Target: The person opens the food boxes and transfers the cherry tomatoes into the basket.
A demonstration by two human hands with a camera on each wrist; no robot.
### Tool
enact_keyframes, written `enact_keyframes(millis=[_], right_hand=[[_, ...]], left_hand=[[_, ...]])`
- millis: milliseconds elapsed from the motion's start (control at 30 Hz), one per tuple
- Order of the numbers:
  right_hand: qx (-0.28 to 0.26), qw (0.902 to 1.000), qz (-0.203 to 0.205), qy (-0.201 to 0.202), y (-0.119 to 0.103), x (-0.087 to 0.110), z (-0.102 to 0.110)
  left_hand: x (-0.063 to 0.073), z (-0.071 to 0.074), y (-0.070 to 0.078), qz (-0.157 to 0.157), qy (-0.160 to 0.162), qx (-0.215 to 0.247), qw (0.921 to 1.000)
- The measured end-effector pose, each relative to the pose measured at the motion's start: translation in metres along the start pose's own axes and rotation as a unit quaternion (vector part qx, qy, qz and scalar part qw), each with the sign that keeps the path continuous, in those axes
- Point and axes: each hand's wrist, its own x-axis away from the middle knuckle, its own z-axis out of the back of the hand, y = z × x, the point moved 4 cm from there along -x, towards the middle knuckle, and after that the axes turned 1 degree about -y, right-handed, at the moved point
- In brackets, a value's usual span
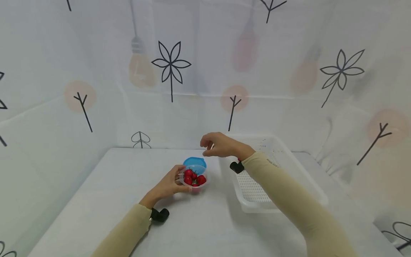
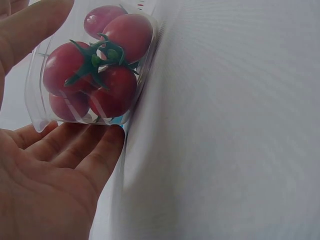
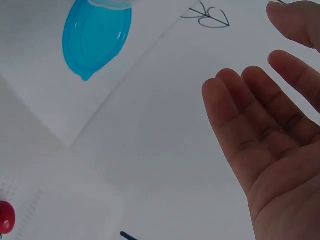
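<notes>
My left hand (image 1: 168,184) holds a small clear plastic container (image 1: 195,190) from its left side, thumb toward the near side. Inside are several red cherry tomatoes (image 1: 188,180), with green stems showing on some; the left wrist view has them close up behind the clear wall. Just behind the container lies a blue plastic lid (image 1: 194,162), which the container's rim partly overlaps. Up in the air to the right, my right hand (image 1: 221,144) is bent at the wrist with loosely curved fingers and nothing in them. In the right wrist view its fingertips (image 3: 214,95) touch nothing.
A white perforated plastic basket (image 1: 257,207) stands on the right of the white table (image 1: 192,232), partly covered by my right forearm. A red tomato (image 3: 6,217) shows in the basket. Behind the table hangs a patterned white cloth (image 1: 199,117).
</notes>
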Motion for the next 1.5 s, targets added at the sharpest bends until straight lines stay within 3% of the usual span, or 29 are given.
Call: enact_keyframes(millis=[300, 867, 1067, 1500], right_hand=[[0.010, 0.9979, 0.022, -0.060, -0.016, -0.009, -0.027], [0.041, 0.9885, -0.023, -0.144, -0.020, -0.014, -0.070], [0.073, 0.9856, -0.022, -0.151, -0.020, -0.015, -0.075], [0.079, 0.9825, -0.036, -0.165, -0.019, -0.016, -0.080]], left_hand=[[0.000, 0.003, 0.003, -0.021, -0.009, -0.002, 0.9997], [0.001, 0.002, 0.007, -0.039, -0.020, 0.006, 0.9990], [0.000, 0.002, 0.006, -0.044, -0.020, 0.008, 0.9988], [0.000, 0.002, 0.005, -0.040, -0.018, 0.004, 0.9990]])
